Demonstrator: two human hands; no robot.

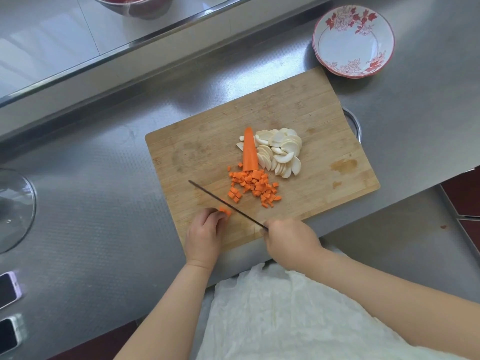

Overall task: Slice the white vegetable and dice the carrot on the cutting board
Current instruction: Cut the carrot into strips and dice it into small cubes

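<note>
White vegetable: the white vegetable slices lie fanned in one heap right of centre on the cutting board; no whole piece of it shows, so I judge this half of the task done.
Carrot, cut: one loose pile of carrot cubes sits at the middle of the board, just below the slices; too many and too small to count.
Carrot, uncut: one tapered carrot piece lies against the left edge of the slices, tip toward the top of the frame, cut end touching the pile. It is not yet diced, so the dicing looks roughly half finished.
Left hand: the left hand at lower centre has its fingers curled over a few carrot strips at the lower board edge, holding them for the blade.
Right hand: the right hand has its fingers wrapped round the handle of the one knife, whose blade runs up-left just beside the strips.
Other counts: one red-flowered bowl at upper right on the steel table; two phones at lower left; one glass lid at the left edge; one metal basin at the top edge.
</note>
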